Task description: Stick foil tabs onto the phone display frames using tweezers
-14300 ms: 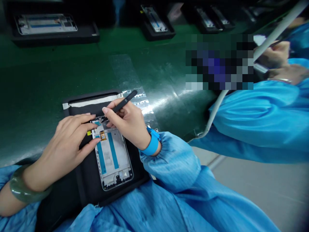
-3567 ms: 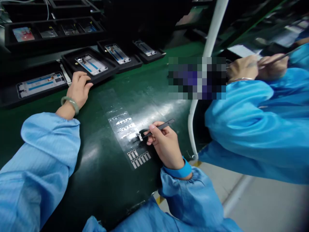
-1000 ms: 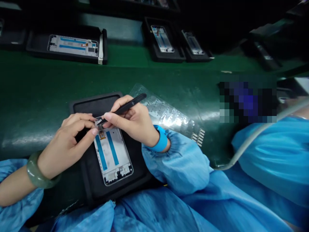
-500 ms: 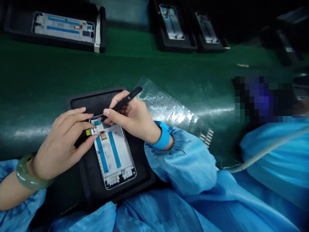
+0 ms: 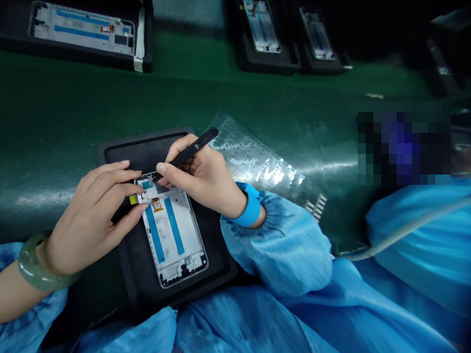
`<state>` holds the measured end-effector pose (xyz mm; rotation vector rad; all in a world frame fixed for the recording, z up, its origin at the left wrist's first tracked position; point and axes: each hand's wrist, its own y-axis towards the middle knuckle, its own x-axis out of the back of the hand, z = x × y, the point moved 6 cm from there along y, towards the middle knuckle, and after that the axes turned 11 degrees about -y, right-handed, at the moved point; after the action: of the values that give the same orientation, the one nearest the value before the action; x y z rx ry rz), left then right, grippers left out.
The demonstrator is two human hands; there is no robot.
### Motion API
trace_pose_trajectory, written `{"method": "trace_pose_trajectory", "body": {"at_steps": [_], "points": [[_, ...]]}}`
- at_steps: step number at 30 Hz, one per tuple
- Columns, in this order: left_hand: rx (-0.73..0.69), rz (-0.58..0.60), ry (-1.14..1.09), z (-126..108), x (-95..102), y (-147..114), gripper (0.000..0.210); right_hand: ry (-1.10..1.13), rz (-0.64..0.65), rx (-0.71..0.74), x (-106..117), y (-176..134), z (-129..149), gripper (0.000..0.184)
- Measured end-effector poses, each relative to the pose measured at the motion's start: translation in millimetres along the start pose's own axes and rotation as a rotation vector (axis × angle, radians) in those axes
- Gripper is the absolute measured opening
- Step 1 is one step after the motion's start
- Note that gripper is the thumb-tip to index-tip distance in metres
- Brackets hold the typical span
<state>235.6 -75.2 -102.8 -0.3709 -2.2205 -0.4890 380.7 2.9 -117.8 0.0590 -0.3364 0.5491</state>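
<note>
Black tweezers [image 5: 195, 147] are held pen-like in my right hand [image 5: 200, 171], their tip down at the upper end of a phone frame [image 5: 191, 225]. That frame is silver, with two long blue strips, a small blue patch and an orange flex connector [image 5: 157, 205]. It lies tilted in a black tray [image 5: 147, 149]. My left hand [image 5: 97, 213] rests at its upper left edge, fingers stretched and apart, fingertips touching the rim. A yellow-green tab [image 5: 133, 199] sticks out between the thumb and fingers. The exact spot under the tip is partly hidden by my right fingers.
A clear plastic sheet [image 5: 253, 152] lies right of the tray, with small pale pieces [image 5: 315, 207] near its lower corner. Other phone frames [image 5: 83, 29] sit in black trays along the back of the green table [image 5: 184, 93]. A co-worker's blue sleeve [image 5: 423, 235] is at right.
The view has shifted slightly, so the back trays sit higher in it. Both hands keep nearly the same place at the phone frame; the tweezers' tip moves slightly toward its top edge.
</note>
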Motion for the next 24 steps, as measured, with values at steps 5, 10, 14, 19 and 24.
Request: {"method": "trace_pose_trajectory", "body": {"at_steps": [5,10,14,19,24], "points": [[-0.001,0.007,0.008,0.5,-0.2,-0.3,0.021,-0.006,-0.005,0.003,0.4,-0.4,0.1,0.026],[-0.001,0.008,0.005,0.8,0.1,0.0,0.022,-0.055,-0.008,0.007,0.9,-0.7,1.3,0.025],[-0.047,0.019,0.038,-1.4,-0.4,0.4,0.029,-0.153,-0.02,0.036,2.1,-0.1,2.1,0.022],[-0.091,0.069,0.134,-4.0,-4.0,1.0,0.036,-0.205,-0.031,0.081,2.5,0.1,3.4,0.019],[-0.095,0.062,0.195,-8.3,-5.4,3.4,0.032,-0.225,-0.054,0.129,0.0,-2.3,9.5,0.015]]}}
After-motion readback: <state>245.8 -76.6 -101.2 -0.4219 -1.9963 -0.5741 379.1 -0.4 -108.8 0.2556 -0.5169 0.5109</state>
